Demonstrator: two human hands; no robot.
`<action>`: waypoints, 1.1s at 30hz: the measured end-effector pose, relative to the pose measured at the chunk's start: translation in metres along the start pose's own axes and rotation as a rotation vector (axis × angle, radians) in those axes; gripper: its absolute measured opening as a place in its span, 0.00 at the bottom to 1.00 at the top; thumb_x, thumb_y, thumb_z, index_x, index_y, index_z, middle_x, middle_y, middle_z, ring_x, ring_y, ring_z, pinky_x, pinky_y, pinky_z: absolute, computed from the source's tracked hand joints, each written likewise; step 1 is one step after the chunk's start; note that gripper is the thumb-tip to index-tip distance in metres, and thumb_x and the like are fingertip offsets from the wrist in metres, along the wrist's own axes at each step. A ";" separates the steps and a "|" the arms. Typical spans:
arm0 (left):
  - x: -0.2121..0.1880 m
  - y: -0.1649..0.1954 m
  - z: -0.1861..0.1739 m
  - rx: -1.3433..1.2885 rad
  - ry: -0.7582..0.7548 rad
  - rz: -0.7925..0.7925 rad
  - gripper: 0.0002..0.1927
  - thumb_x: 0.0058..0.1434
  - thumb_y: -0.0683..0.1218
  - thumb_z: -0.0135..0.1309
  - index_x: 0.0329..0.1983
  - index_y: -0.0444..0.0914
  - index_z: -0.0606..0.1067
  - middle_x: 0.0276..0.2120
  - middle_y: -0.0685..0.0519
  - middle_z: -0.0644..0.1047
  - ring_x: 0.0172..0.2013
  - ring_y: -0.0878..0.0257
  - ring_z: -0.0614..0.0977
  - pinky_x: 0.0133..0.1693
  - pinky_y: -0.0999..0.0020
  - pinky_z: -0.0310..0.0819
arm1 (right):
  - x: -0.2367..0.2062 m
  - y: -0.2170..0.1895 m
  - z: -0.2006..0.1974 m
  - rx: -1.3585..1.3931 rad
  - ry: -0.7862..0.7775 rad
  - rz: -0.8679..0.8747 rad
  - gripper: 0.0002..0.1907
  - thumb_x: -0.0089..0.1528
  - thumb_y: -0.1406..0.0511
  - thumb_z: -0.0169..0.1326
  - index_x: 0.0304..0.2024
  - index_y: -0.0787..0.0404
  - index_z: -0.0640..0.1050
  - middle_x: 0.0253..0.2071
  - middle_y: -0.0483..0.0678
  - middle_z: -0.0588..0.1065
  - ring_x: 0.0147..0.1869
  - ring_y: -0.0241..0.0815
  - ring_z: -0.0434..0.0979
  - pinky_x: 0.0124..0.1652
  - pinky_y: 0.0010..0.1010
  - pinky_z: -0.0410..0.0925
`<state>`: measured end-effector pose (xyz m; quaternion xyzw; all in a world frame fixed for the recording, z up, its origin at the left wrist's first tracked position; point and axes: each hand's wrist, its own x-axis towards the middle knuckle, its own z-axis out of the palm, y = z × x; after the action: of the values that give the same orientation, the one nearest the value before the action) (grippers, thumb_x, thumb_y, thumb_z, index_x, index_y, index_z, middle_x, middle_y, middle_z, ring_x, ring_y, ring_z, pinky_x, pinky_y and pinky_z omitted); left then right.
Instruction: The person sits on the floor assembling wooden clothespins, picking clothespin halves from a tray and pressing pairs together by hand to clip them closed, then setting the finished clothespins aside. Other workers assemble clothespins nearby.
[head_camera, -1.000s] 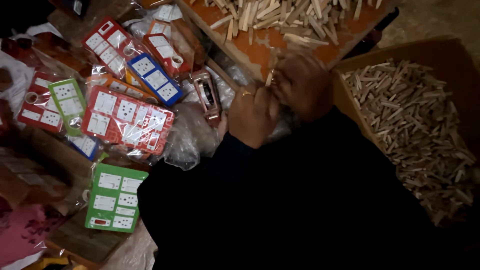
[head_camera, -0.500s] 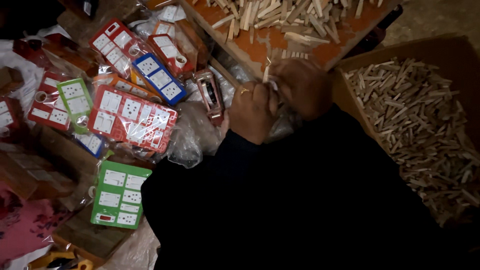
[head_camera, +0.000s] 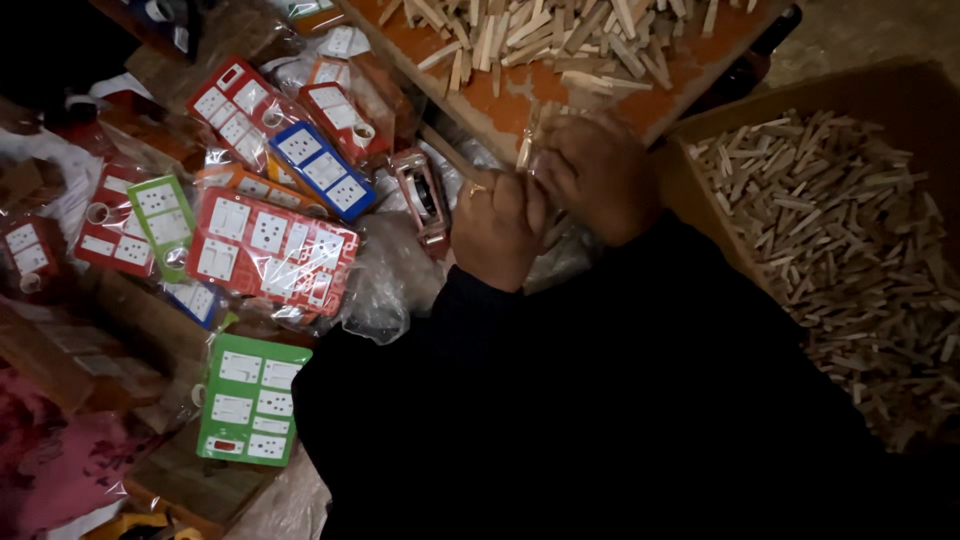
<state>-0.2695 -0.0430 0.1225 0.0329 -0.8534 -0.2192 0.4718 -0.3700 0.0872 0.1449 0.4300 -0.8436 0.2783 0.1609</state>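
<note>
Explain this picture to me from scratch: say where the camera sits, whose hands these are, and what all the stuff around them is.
The camera is worn on a person's head and looks down, so the dark mass at the bottom is their own clothing. Both hands are bare and meet in the middle: the left hand, with a ring, and the right hand pinch a small bundle of pale wooden sticks together. Above them is an orange wooden board strewn with the same sticks. On the right, a brown cardboard box holds a big heap of them. On the left lie plastic-wrapped switch-and-socket boards in several colours, such as a red one, a blue one and a green one.
</note>
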 end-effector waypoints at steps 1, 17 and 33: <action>0.000 0.000 0.000 -0.006 -0.008 -0.005 0.06 0.62 0.42 0.60 0.35 0.37 0.73 0.34 0.46 0.75 0.38 0.46 0.78 0.40 0.54 0.74 | -0.001 -0.001 -0.001 0.009 0.012 0.004 0.09 0.68 0.62 0.57 0.42 0.62 0.79 0.49 0.54 0.79 0.55 0.57 0.77 0.57 0.49 0.67; 0.006 0.002 -0.009 -0.038 -0.082 0.035 0.06 0.62 0.40 0.60 0.36 0.35 0.74 0.36 0.46 0.77 0.38 0.49 0.79 0.40 0.57 0.76 | 0.006 -0.004 0.000 -0.044 -0.001 -0.016 0.07 0.70 0.63 0.58 0.44 0.61 0.80 0.47 0.52 0.80 0.54 0.51 0.79 0.58 0.47 0.68; 0.004 0.001 -0.008 -0.046 -0.049 0.042 0.05 0.63 0.39 0.60 0.37 0.35 0.75 0.34 0.46 0.76 0.36 0.48 0.78 0.37 0.56 0.75 | 0.009 -0.001 0.000 -0.085 0.008 -0.030 0.08 0.67 0.64 0.58 0.46 0.62 0.81 0.49 0.52 0.80 0.54 0.50 0.78 0.61 0.48 0.67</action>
<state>-0.2657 -0.0458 0.1300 -0.0015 -0.8600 -0.2295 0.4558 -0.3746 0.0808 0.1497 0.4344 -0.8474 0.2414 0.1868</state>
